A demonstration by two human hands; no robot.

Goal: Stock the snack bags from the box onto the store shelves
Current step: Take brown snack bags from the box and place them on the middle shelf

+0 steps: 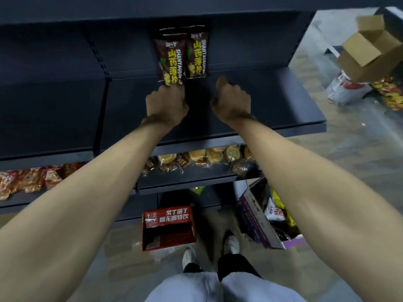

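Two dark brown snack bags with yellow lettering stand upright side by side on the dark shelf (pixel 272 101). My left hand (pixel 166 103) grips the bottom of the left snack bag (pixel 171 59). The right snack bag (pixel 197 54) stands free against the shelf's back panel. My right hand (pixel 232 99) hovers just below and right of it, fingers curled, holding nothing. The purple box (pixel 259 219) with more snack bags sits on the floor at the lower right.
Wrapped pastries (pixel 202 159) and red-orange packets (pixel 26 180) lie on the shelf below. A red carton (pixel 169 227) stands on the floor by my feet. Open cardboard boxes (pixel 368 49) and piled packets (pixel 390 92) sit at the far right.
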